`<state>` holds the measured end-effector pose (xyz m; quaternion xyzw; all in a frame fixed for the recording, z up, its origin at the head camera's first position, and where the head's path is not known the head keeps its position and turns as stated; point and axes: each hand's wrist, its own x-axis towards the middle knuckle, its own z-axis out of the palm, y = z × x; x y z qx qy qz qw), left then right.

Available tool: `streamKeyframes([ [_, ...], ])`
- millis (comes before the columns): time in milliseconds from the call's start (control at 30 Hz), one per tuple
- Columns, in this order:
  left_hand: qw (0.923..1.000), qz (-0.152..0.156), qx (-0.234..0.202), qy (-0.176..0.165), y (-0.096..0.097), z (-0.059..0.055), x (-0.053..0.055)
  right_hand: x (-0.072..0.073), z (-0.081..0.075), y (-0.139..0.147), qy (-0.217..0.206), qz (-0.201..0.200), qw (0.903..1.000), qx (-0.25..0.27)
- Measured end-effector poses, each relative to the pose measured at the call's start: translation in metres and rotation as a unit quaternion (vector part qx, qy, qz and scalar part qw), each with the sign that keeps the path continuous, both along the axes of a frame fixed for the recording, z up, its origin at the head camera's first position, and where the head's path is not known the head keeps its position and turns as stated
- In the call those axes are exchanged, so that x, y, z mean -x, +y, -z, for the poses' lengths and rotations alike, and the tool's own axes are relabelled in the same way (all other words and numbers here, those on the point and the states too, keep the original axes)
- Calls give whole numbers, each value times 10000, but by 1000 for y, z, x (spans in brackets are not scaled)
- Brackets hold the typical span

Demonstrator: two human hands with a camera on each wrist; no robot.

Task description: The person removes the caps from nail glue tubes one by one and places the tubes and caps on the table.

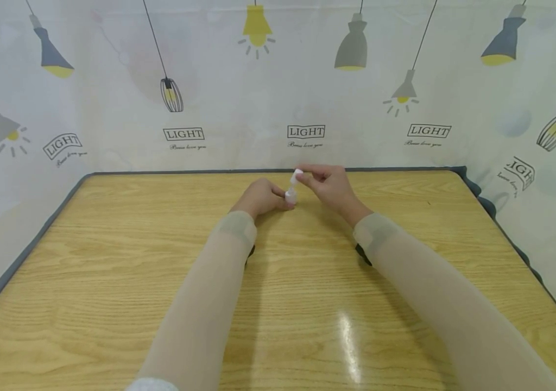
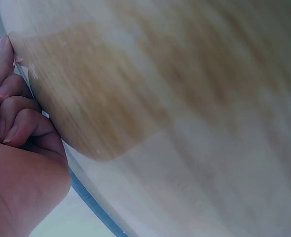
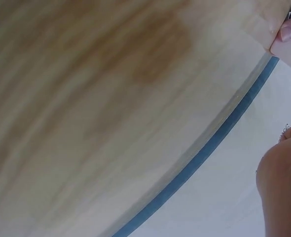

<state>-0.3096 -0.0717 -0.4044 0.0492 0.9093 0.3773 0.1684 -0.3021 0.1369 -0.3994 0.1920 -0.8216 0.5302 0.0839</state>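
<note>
At the far side of the table, my left hand holds a small pale pinkish bottle low, close over the wood, between its thumb and fingers. My right hand pinches a white cap by thumb and fingertips, tilted just above the bottle. A narrow translucent part shows between cap and bottle neck. In the left wrist view the left hand's fingers are curled and the bottle is mostly hidden. The right wrist view catches only part of my right hand at its right edge.
The wood-grain table has a dark edge strip along its back, just behind my hands. A pale curtain printed with lamps and lettering hangs behind it and at both sides. Beige sleeves cover both forearms.
</note>
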Motion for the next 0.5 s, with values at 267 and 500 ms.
streamKeyframes([
  [267,9999,47,-13,122,0,-1,-2,0,0,0,96,143,9998,-30],
  [500,9999,47,20,144,0,1,0,0,-1,0,262,278,9992,-98],
])
